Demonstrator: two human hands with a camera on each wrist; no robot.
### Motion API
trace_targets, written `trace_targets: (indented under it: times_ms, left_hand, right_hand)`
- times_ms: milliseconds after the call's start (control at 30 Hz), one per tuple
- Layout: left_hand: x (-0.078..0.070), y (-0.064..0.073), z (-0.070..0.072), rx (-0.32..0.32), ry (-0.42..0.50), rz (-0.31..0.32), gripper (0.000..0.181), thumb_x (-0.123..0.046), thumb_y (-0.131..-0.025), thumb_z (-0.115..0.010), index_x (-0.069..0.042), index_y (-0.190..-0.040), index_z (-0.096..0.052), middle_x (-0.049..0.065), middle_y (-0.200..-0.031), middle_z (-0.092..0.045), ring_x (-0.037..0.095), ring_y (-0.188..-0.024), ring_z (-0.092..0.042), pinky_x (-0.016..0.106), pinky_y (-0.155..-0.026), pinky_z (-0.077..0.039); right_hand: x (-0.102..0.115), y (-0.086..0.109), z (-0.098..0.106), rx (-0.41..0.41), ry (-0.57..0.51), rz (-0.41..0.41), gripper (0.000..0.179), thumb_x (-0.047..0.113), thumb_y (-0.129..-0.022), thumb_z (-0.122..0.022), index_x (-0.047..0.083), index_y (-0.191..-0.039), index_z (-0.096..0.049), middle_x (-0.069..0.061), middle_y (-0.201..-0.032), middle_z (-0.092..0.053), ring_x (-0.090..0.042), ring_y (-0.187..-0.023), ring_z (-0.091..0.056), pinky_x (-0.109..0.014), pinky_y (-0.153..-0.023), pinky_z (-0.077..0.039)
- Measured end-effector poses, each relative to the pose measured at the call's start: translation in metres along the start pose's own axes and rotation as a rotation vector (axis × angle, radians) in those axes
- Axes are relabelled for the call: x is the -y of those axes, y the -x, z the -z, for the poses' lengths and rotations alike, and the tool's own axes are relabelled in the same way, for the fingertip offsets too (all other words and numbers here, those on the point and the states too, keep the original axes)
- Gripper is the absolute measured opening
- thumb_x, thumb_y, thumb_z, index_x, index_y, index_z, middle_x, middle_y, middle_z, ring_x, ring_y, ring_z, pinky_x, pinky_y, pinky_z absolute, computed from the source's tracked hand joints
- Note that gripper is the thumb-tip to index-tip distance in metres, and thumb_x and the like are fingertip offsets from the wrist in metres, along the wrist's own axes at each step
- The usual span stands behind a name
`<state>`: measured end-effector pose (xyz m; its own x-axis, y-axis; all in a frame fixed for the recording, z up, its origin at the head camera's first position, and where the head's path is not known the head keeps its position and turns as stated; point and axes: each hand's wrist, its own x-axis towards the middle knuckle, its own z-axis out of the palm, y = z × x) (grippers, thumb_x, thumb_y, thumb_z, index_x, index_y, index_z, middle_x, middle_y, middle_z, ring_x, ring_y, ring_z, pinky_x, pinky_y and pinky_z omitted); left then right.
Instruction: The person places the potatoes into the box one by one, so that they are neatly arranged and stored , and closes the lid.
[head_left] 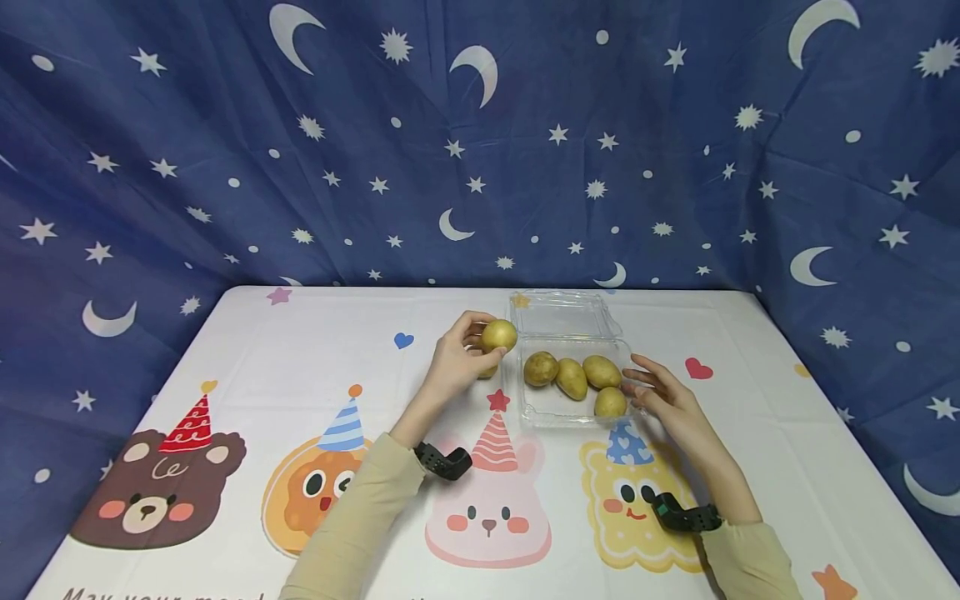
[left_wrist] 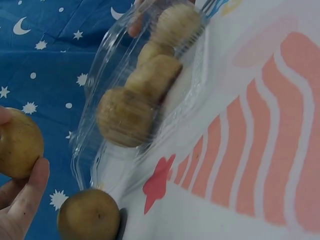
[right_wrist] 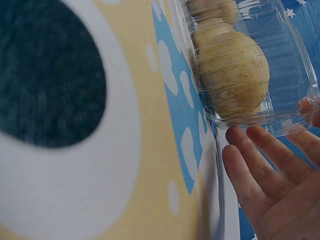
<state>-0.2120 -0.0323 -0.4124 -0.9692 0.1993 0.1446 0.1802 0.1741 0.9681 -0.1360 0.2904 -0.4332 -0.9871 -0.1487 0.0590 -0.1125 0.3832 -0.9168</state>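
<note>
My left hand (head_left: 459, 354) pinches a round yellow potato (head_left: 498, 336) between thumb and fingers, raised left of the clear plastic box (head_left: 555, 421). Beneath it a second potato (left_wrist: 89, 216) rests on the table, mostly hidden by the hand in the head view. Several potatoes lie inside the box, among them one at its near right corner (head_left: 611, 402) and one at its left (head_left: 540, 368). At the box's right wall is my right hand (head_left: 667, 400), its fingers (right_wrist: 270, 160) extended and seeming to touch the plastic.
The box's hinged lid (head_left: 562, 315) lies folded back toward the far edge of the table. A white cloth (head_left: 330, 333) printed with cartoon animals covers the table. Behind it hangs a blue curtain (head_left: 525, 208) with moons and stars.
</note>
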Motion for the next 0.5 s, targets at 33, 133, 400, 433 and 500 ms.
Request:
trace_targets:
  times_ms: [33,133,400,433,500]
  left_hand:
    - [0.000,0.000,-0.001,0.003,0.004,-0.006,0.047,-0.003,-0.078,-0.075,-0.006,-0.121,-0.056,0.020,-0.116,-0.063,0.029,-0.098,-0.061,0.043,-0.090,-0.054]
    - [0.000,0.001,-0.005,0.015,0.009,-0.019,0.046,-0.004,-0.078,-0.075,-0.008,-0.120,-0.057,0.017,-0.115,-0.063,0.027,-0.097,-0.063,0.039,-0.088,-0.055]
    - [-0.002,0.004,-0.012,0.049,0.003,-0.044,0.045,-0.004,-0.077,-0.074,-0.009,-0.119,-0.058,0.015,-0.113,-0.064,0.023,-0.095,-0.062,0.031,-0.085,-0.056]
    - [-0.002,0.005,-0.013,0.057,0.002,-0.045,0.045,-0.004,-0.077,-0.074,-0.009,-0.119,-0.058,0.015,-0.113,-0.064,0.023,-0.095,-0.062,0.032,-0.085,-0.056]
    - [-0.003,0.006,-0.015,0.071,-0.009,-0.048,0.045,-0.005,-0.077,-0.074,-0.009,-0.119,-0.058,0.015,-0.115,-0.063,0.023,-0.096,-0.062,0.033,-0.085,-0.056]
  right_hand:
    - [0.000,0.000,0.000,0.001,0.001,0.000,0.053,0.018,-0.101,-0.047,0.006,-0.150,-0.029,-0.030,-0.140,-0.046,0.012,-0.106,-0.057,-0.012,-0.085,-0.050]
    - [0.000,0.000,0.000,0.002,0.001,-0.001,0.053,0.019,-0.101,-0.047,0.006,-0.150,-0.029,-0.030,-0.140,-0.046,0.012,-0.106,-0.057,-0.012,-0.085,-0.049]
    - [0.000,0.000,0.000,0.000,0.002,-0.004,0.053,0.018,-0.101,-0.047,0.006,-0.149,-0.029,-0.030,-0.140,-0.047,0.012,-0.105,-0.057,-0.013,-0.085,-0.050]
    - [0.000,-0.001,0.000,0.001,0.002,-0.004,0.053,0.018,-0.101,-0.047,0.006,-0.149,-0.029,-0.030,-0.140,-0.047,0.012,-0.105,-0.057,-0.013,-0.085,-0.050]
    - [0.000,-0.001,0.000,0.001,0.005,-0.005,0.053,0.018,-0.101,-0.047,0.006,-0.150,-0.029,-0.030,-0.140,-0.046,0.013,-0.105,-0.057,-0.013,-0.085,-0.050]
